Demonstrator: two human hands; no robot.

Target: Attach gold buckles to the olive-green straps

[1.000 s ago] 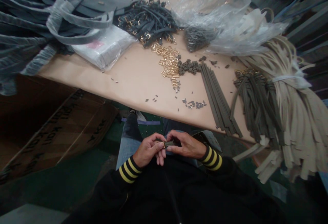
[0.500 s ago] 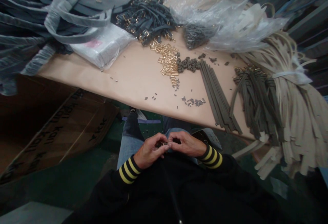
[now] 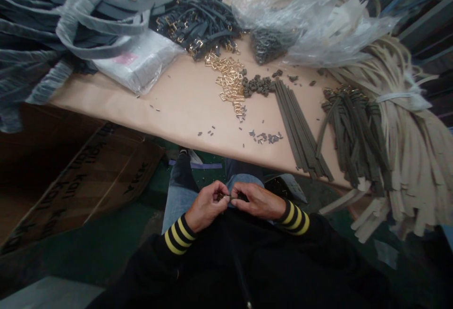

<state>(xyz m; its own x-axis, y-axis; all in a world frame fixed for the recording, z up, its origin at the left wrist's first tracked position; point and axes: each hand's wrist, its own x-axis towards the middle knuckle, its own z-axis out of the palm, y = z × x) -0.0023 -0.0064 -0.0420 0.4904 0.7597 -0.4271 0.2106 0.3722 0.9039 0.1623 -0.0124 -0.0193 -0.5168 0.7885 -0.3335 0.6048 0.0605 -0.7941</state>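
Over my lap, in front of the table's near edge, my left hand (image 3: 208, 206) and my right hand (image 3: 257, 200) meet at the fingertips. Both are closed in a pinch on something small and dark with a slight metallic glint. Fingers cover most of it, so its kind does not show. On the table beyond them lie small metal-like pieces (image 3: 265, 137), a heap of gold buckles (image 3: 228, 79) and a cluster of small dark olive loops (image 3: 258, 85). Flat olive straps (image 3: 299, 129) lie side by side to the right of these.
Buckled dark straps (image 3: 200, 21) are piled at the back. Clear plastic bags (image 3: 318, 26) lie behind the loops. Bundled olive straps (image 3: 354, 129) and long beige strips (image 3: 421, 158) hang over the right edge. A plastic-wrapped packet (image 3: 138, 63) and cardboard box (image 3: 88, 181) are left.
My fingertips have shifted slightly around the small piece, and a little gap now shows between the hands. The view has moved slightly; the things on the table look unchanged.
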